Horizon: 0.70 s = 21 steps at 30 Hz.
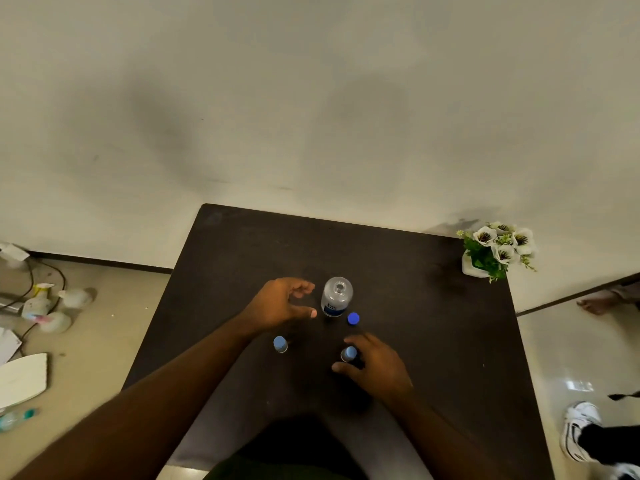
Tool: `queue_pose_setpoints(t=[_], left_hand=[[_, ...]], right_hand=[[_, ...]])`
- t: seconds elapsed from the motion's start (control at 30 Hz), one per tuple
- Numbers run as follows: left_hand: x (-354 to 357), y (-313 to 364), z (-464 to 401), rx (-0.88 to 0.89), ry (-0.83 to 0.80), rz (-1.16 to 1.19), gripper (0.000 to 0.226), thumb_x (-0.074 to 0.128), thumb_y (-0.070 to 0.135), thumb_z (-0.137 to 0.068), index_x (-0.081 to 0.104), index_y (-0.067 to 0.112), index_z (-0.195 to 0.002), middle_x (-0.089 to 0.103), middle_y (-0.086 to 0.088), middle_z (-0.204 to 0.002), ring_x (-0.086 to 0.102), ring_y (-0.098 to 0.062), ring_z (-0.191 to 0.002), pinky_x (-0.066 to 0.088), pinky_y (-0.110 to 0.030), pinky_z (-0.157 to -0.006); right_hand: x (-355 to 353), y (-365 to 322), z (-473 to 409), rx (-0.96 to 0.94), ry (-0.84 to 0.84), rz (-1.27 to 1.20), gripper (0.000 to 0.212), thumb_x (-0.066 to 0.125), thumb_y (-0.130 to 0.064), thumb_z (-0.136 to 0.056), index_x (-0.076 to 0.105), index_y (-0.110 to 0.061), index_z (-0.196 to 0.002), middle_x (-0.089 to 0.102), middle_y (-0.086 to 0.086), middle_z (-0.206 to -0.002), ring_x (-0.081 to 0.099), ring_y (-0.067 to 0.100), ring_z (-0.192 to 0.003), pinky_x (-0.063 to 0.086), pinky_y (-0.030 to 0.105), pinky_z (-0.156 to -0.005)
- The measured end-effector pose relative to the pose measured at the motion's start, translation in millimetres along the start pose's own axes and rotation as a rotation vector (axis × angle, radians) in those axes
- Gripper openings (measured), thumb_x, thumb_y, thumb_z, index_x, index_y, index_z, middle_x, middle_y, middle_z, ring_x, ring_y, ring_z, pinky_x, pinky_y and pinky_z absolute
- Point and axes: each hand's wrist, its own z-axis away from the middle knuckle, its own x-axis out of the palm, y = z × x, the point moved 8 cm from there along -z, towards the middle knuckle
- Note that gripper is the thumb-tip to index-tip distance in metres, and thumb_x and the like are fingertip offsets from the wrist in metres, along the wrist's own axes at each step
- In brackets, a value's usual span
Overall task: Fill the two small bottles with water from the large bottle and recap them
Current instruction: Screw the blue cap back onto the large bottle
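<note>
1. Dark table (433, 334) by a pale wall holds all my things.
2. Big bottle (336, 296) stands with no lid, just past my spread, empty left hand (280, 304); its blue cap (353, 319) lies beside it.
3. My right hand (375, 367) curls round one small bottle (348, 353).
4. Other small bottle (280, 344) waits near my left wrist; both look capped, so I think no filling is done yet.

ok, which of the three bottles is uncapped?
The large bottle at the back: its neck is open and its dark blue cap lies on the table beside it. Both small bottles, left and right, have light blue caps on.
</note>
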Motion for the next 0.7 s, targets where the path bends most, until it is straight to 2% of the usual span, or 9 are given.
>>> queue_pose_setpoints(t=[0.07, 0.17, 0.23, 0.3, 0.37, 0.47, 0.57, 0.7], left_hand=[[1.3, -2.4, -6.7, -0.007, 0.006, 0.001, 0.07, 0.085, 0.029, -0.079, 0.054, 0.024, -0.141, 0.06, 0.005, -0.141, 0.059, -0.008, -0.12, 0.048, -0.023, -0.095], [4.8, -5.1, -17.7, -0.026, 0.001, -0.012, 0.08, 0.087, 0.028, -0.076, 0.048, 0.025, -0.146, 0.055, 0.003, -0.145, 0.057, -0.01, -0.122, 0.047, -0.024, -0.095], [8.7, -4.0, -24.3, -0.038, -0.017, -0.019, 0.084, 0.087, 0.025, -0.076, 0.044, 0.025, -0.148, 0.052, 0.002, -0.148, 0.055, -0.013, -0.126, 0.049, -0.029, -0.101], [12.9, -2.9, -31.7, -0.045, -0.043, -0.015, 0.089, 0.088, 0.024, -0.074, 0.042, 0.027, -0.15, 0.049, 0.002, -0.15, 0.054, -0.014, -0.129, 0.049, -0.032, -0.104], [17.1, -2.7, -37.9, -0.047, -0.072, -0.006, 0.093, 0.09, 0.022, -0.072, 0.04, 0.027, -0.151, 0.047, 0.001, -0.152, 0.053, -0.016, -0.132, 0.048, -0.033, -0.106], [23.4, -2.0, -43.9, -0.038, -0.098, -0.018, 0.095, 0.089, 0.022, -0.073, 0.037, 0.028, -0.152, 0.044, 0.001, -0.154, 0.05, -0.017, -0.135, 0.047, -0.035, -0.109], [29.6, -5.1, -48.8, -0.028, -0.105, -0.055, 0.097, 0.089, 0.026, -0.074, 0.034, 0.029, -0.154, 0.041, 0.002, -0.156, 0.046, -0.018, -0.139, 0.04, -0.029, -0.109], [36.6, -6.6, -56.8, 0.022, -0.082, -0.064, 0.105, 0.091, 0.031, -0.069, 0.031, 0.03, -0.155, 0.04, 0.004, -0.157, 0.04, -0.016, -0.143, 0.037, -0.032, -0.115]], right_hand=[[-13.6, 4.2, 1.2, 0.052, 0.115, -0.07, 0.063, 0.056, -0.077, -0.08, 0.058, -0.037, -0.128, 0.058, -0.018, -0.12, 0.059, 0.002, -0.101, 0.051, 0.026, -0.087], [-33.9, 14.3, -15.1, 0.148, 0.276, -0.135, 0.038, 0.064, -0.051, -0.091, 0.064, -0.029, -0.122, 0.064, -0.007, -0.118, 0.059, 0.005, -0.091, 0.046, 0.022, -0.082], [-36.3, 19.3, -35.4, 0.212, 0.239, -0.122, 0.037, 0.067, -0.034, -0.094, 0.061, -0.026, -0.129, 0.062, -0.004, -0.127, 0.058, 0.007, -0.102, 0.043, 0.021, -0.087], [-35.7, 22.4, -55.6, 0.249, 0.199, -0.098, 0.045, 0.069, -0.03, -0.092, 0.057, -0.025, -0.135, 0.059, -0.003, -0.133, 0.058, 0.012, -0.113, 0.045, 0.024, -0.093], [-33.0, 22.5, -71.5, 0.267, 0.171, -0.083, 0.047, 0.073, -0.034, -0.088, 0.058, -0.026, -0.132, 0.06, -0.002, -0.13, 0.06, 0.015, -0.111, 0.05, 0.03, -0.094], [-24.3, 22.0, -88.0, 0.25, 0.121, -0.004, 0.039, 0.076, -0.038, -0.084, 0.062, -0.025, -0.118, 0.06, 0.0, -0.119, 0.061, 0.018, -0.104, 0.052, 0.031, -0.085], [-15.9, 23.7, -94.7, 0.242, 0.085, 0.087, 0.031, 0.072, -0.036, -0.088, 0.063, -0.024, -0.116, 0.062, 0.002, -0.12, 0.062, 0.021, -0.105, 0.053, 0.032, -0.085], [-15.3, 31.6, -85.5, 0.273, 0.111, 0.0, 0.022, 0.07, -0.029, -0.089, 0.06, -0.027, -0.108, 0.059, -0.003, -0.111, 0.059, 0.015, -0.098, 0.048, 0.026, -0.079]])
